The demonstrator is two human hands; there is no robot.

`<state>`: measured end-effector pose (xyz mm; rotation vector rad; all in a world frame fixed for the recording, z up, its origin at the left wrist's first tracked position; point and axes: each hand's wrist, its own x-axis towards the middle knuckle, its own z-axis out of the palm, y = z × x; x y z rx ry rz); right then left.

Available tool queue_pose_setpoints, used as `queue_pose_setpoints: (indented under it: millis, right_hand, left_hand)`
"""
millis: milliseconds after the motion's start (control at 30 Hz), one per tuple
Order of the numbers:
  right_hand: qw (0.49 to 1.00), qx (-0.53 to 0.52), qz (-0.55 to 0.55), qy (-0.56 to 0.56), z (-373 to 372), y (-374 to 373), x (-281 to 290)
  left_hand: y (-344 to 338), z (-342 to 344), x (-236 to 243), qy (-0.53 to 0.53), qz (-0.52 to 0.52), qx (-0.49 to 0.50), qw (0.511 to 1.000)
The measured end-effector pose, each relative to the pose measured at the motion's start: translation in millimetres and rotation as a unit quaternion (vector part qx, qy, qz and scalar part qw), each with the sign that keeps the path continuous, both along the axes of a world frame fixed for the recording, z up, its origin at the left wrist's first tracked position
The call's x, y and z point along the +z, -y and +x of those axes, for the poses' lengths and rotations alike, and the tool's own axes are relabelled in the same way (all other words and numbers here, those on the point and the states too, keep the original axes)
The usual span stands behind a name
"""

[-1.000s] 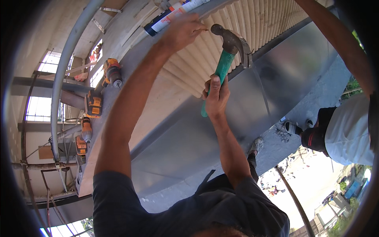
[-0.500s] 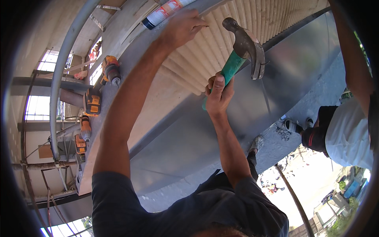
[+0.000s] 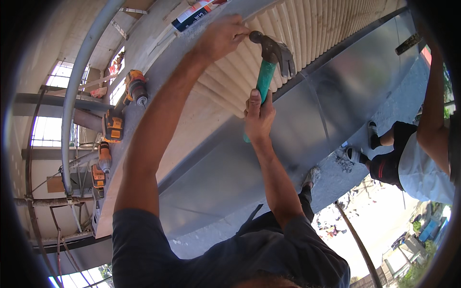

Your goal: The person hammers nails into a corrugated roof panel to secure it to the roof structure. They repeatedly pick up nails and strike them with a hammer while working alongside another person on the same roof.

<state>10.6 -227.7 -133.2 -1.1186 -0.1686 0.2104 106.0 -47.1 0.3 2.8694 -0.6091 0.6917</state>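
My right hand [image 3: 260,120] is closed round the green handle of a claw hammer [image 3: 265,79]. The hammer stands upright in view, its dark striking face close to the fingertips of my left hand [image 3: 222,39]. Those fingers are pinched together above the ribbed beige panel [image 3: 283,29]; whatever is between them is too small to make out. Whether the hammer face touches anything there, I cannot tell. A smooth grey metal sheet [image 3: 230,153] runs along the panel's near side, below my right hand.
Orange-and-black cordless drills [image 3: 137,89] [image 3: 104,156] lie along the left edge, with a battery-ended tool [image 3: 112,127] between them. A printed cartridge [image 3: 192,18] lies beyond my left hand. A grey pipe [image 3: 72,91] rises at left. Another person [image 3: 427,165] stands at right, holding a dark-ended tool [image 3: 408,44].
The hammer head has swung left, to beside my left fingertips, and my right hand moved slightly left. My left hand stays nearly in place. The other person's arm and feet have shifted.
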Motion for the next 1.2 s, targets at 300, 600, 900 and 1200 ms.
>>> queue_pose_setpoints:
  millis: [300,600,900,1200]
  right_hand:
    - [0.999,-0.025,0.021,0.020,2.6,0.9,-6.9]
    - [0.992,-0.074,0.089,0.052,4.5,0.0,-6.6]
    - [0.999,0.010,0.029,-0.021,-1.5,12.7,-10.4]
    - [0.999,0.017,-0.045,0.006,4.3,4.5,-4.0]
  left_hand:
    - [2.7,-1.0,1.5,-0.013,-0.013,0.018,1.000]
    - [5.3,-3.7,2.6,-0.021,0.002,0.063,0.998]
    - [3.1,-1.2,2.3,-0.041,-0.022,0.055,0.997]
    - [1.0,-1.9,4.2,-0.007,0.012,-0.007,1.000]
